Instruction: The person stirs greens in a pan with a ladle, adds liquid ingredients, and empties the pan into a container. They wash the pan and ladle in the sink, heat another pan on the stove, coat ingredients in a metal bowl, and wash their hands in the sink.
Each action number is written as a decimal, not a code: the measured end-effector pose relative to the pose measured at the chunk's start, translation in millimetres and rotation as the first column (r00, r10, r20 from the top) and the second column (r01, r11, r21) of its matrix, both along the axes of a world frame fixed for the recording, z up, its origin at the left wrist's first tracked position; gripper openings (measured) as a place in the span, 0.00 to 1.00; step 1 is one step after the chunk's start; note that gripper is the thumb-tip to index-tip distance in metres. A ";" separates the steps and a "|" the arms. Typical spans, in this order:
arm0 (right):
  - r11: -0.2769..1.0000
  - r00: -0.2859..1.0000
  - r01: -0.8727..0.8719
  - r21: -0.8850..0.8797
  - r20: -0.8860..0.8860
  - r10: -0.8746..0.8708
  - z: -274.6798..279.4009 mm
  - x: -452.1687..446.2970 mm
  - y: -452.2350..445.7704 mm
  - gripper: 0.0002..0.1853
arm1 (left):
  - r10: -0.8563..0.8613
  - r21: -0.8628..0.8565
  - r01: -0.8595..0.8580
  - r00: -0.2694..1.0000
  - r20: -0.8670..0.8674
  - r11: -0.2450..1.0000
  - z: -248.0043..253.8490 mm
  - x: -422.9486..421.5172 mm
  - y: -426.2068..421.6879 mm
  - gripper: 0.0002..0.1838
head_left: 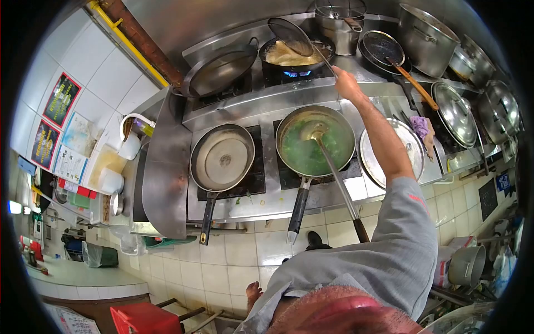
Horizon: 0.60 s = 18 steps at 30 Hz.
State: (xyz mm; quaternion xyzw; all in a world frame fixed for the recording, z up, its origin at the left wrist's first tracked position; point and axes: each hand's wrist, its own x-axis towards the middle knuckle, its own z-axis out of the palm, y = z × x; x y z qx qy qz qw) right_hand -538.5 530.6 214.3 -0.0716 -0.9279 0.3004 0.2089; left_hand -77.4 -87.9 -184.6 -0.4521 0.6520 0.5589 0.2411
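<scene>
While right hand (346, 83) holds strainer (290, 37), steel stove (261, 208) borders tiled floor (240, 249)

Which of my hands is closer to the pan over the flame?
Right: your right hand is just beside the pan, gripping a strainer; your left hand is much farther away.

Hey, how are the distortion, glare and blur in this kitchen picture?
Head view: strong fisheye bowing, the stove curving and the corners black; head view: glare on the floor tiles; head view: pale haze over the green liquid; head view: the right hand and strainer fairly crisp.
</scene>
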 end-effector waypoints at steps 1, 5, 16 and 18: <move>0.998 1.000 0.014 0.057 -0.027 -0.013 -3.3 -7.5 0.2 0.25 | 0.003 -0.013 -0.003 1.000 -0.012 1.000 1.7 -1.3 1.1 0.22; 0.998 0.998 0.060 0.014 -0.016 -0.060 -6.9 -14.3 -9.9 0.26 | 0.016 -0.060 -0.019 0.999 -0.048 0.998 48.0 -13.7 25.3 0.20; 0.983 0.995 -0.053 -0.176 0.077 0.068 21.4 18.4 -38.2 0.23 | 0.033 -0.037 -0.034 0.999 -0.037 0.999 40.3 -14.6 31.0 0.21; 0.992 0.994 -0.087 -0.088 0.060 0.092 1.2 -0.3 -35.2 0.23 | -0.009 -0.033 0.007 0.999 -0.042 0.999 40.7 -17.4 30.8 0.22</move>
